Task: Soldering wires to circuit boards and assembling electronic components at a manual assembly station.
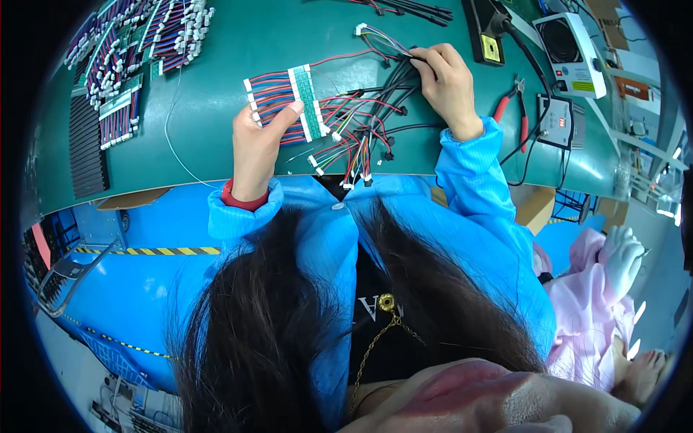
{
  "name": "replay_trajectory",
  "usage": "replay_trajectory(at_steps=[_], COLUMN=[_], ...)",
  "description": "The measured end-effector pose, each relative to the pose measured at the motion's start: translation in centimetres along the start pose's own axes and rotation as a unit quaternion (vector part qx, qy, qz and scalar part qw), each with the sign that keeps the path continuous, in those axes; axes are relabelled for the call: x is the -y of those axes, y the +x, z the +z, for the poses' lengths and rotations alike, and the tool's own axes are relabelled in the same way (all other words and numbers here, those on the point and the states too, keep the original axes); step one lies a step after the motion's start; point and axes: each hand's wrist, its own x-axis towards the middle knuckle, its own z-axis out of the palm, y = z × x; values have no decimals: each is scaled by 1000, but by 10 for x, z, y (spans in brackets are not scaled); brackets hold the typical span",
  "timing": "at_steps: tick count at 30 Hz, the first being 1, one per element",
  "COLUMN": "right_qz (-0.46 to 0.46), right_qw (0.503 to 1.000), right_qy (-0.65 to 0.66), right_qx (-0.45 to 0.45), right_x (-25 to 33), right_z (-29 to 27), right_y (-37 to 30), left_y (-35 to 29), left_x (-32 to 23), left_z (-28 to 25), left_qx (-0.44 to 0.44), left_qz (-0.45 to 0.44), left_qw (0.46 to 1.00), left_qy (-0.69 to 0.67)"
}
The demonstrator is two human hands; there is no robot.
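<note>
My left hand point(254, 151) is closed on a panel of green circuit boards point(309, 105), its thumb lying on top near the boards' edge. Rows of red, blue and black wires with white plugs run from the panel's left side. My right hand point(449, 90) pinches the far end of black cables point(393, 90) that lie in a loose bundle beside the panel. Thin red, white and green leads with small white connectors point(336, 136) fan out from the bundle toward the panel and the table's near edge. One red wire arches from the panel's top toward the bundle.
Stacks of wired boards point(177, 32) fill the far left of the green table point(195, 137), with a ribbed black tray point(88, 151) nearer. At right are red-handled cutters point(523, 119), a soldering iron holder point(487, 36), a control box point(556, 121) and a fan unit point(567, 54). Another person in pink point(585, 310) is at right.
</note>
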Motion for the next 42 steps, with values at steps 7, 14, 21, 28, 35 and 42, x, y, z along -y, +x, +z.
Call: replay_trajectory(at_steps=[7,14,21,28,35,42], right_qz=[13,-17,-85,-113,-76,37], right_qw=[1000,999,996,994,996,995], right_qy=[-22,15,-8,-1,32,82], right_qx=[-7,-32,18,10,18,-35], right_x=[-2,2,10,17,16,10], right_z=[-3,14,34,36,34,39], right_y=[2,30,35,32,31,38], left_y=[-1,-4,-3,0,0,-1], left_x=[1,-1,-3,-3,-3,-2], left_z=[2,3,4,1,4,4], left_qx=[3,-1,4,1,3,-4], left_qz=[-3,-10,-10,-23,-16,-10], left_qw=[1000,1000,1000,1000,1000,1000], left_qy=[-10,-4,2,3,-2,-1])
